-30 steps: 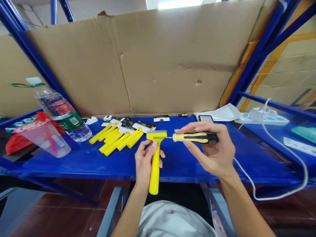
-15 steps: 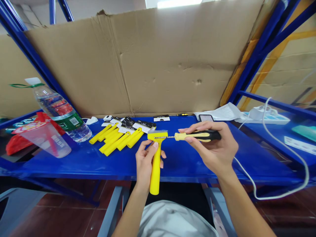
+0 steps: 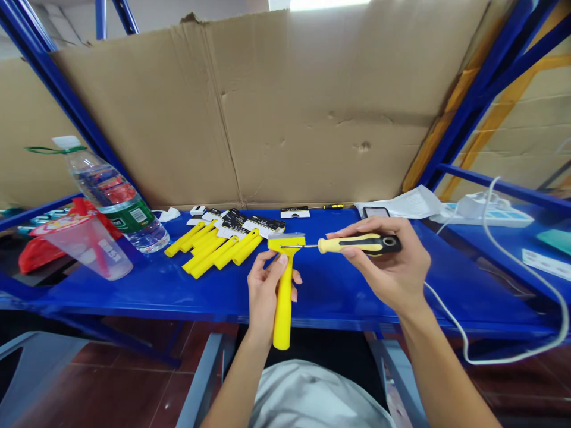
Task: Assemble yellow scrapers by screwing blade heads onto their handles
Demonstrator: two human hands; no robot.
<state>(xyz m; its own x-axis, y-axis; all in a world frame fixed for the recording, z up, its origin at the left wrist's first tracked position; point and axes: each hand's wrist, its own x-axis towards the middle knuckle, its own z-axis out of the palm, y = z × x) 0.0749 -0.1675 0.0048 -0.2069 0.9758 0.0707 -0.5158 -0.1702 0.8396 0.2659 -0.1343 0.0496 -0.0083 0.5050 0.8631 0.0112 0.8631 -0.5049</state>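
Observation:
A yellow scraper [image 3: 282, 303] is held upright by my left hand [image 3: 264, 291], its wide head at the top with a thin clear strip along the edge. My right hand [image 3: 392, 267] grips a yellow and black screwdriver [image 3: 357, 244] lying level. The screwdriver's metal shaft reaches left across the scraper head; whether its tip sits in a screw is too small to tell. To the left, several yellow handles [image 3: 209, 255] lie on the blue table [image 3: 339, 297] beside black and white cards [image 3: 263, 224].
At the left stand a tilted water bottle [image 3: 129, 208] and a plastic cup [image 3: 96, 249]. A phone [image 3: 375, 212], a small screwdriver [image 3: 333, 207] and a card [image 3: 295, 212] lie at the back. A white cable [image 3: 513, 360] loops at the right, near a power strip [image 3: 504, 217].
The screwdriver's handle has turned slightly in my right hand, and its end now shows. My left hand keeps hold of the scraper. The whole view has shifted a little.

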